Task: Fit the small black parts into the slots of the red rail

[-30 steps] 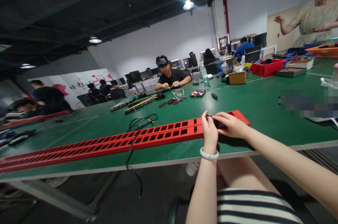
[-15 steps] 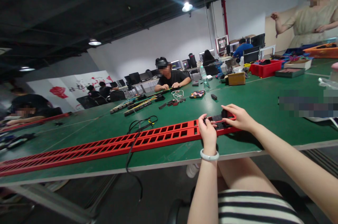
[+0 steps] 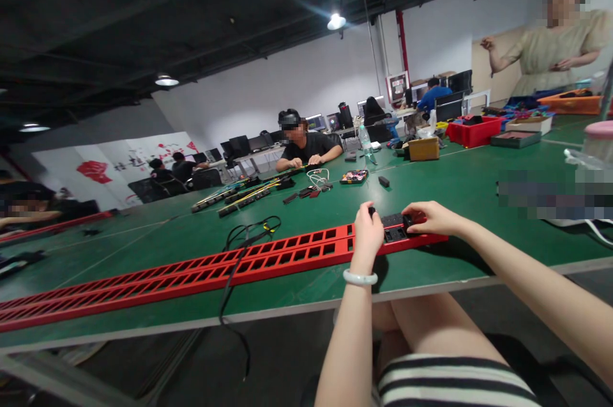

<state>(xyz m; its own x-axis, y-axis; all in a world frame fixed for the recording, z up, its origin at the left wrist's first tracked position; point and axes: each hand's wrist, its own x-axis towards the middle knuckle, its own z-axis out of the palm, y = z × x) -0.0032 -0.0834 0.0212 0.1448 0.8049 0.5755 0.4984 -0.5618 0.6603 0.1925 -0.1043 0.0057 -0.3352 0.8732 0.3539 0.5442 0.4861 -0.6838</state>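
Observation:
A long red slotted frame [image 3: 268, 260] lies along the front of the green table. Black modules [image 3: 395, 232] sit in its right end. My left hand [image 3: 368, 231] is closed at the left side of these modules, with a small black piece showing at its fingertips. My right hand [image 3: 431, 220] curls its fingers and thumb around a black part [image 3: 408, 222] at the right end of the modules. A black cable [image 3: 234, 266] is draped across the red frame and hangs over the table's front edge.
Farther back lie a colourful small box [image 3: 354, 177], a black block [image 3: 384, 181], black strips with yellow wires [image 3: 249, 197] and a bottle [image 3: 366, 142]. A red bin [image 3: 475, 132] stands at back right. A person [image 3: 309, 145] works across the green table [image 3: 454, 183].
My left hand has lifted slightly and its fingers have closed together, uncovering more of the black modules. The fingers of my right hand have curled in. The view has shifted a little.

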